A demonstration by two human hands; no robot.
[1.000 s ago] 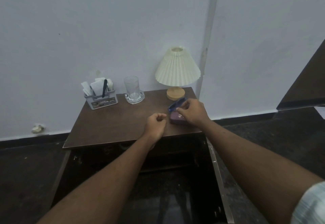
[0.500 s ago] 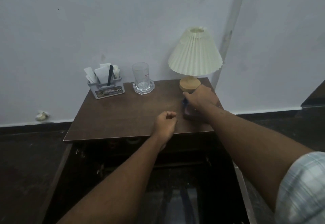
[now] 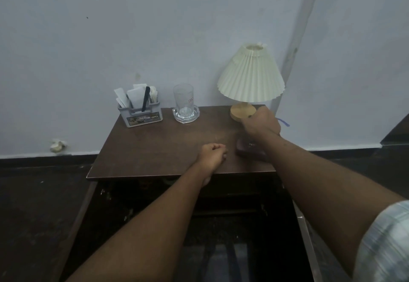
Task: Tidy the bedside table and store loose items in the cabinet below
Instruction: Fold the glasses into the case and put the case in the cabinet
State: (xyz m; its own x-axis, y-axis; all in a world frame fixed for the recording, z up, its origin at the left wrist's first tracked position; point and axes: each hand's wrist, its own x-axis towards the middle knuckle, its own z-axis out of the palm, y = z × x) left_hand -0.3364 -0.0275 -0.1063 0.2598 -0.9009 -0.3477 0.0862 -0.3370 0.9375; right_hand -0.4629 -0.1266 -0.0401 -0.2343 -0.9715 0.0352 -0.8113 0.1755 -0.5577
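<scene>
The brown bedside table [image 3: 155, 149] stands against the wall. A dark maroon case [image 3: 247, 152] lies near its front right corner. My right hand [image 3: 261, 124] hovers just above the case and beside the lamp base, its fingers curled round a thin blue item [image 3: 284, 122] whose end pokes out to the right. My left hand [image 3: 212, 153] rests on the tabletop near the front edge as a closed fist, with nothing seen in it. Below the tabletop the cabinet [image 3: 221, 226] is open and dark inside.
At the back of the table stand a grey organiser [image 3: 141, 116] with papers and a pen, a glass [image 3: 183, 102] on a clear coaster, and a pleated cream lamp [image 3: 251, 76] on a wooden base. The cabinet doors [image 3: 306, 237] swing out on both sides.
My right hand has lifted the blue item off the maroon case and moved it back toward the lamp base. My left hand has stayed a fist on the table. The camera came closer.
</scene>
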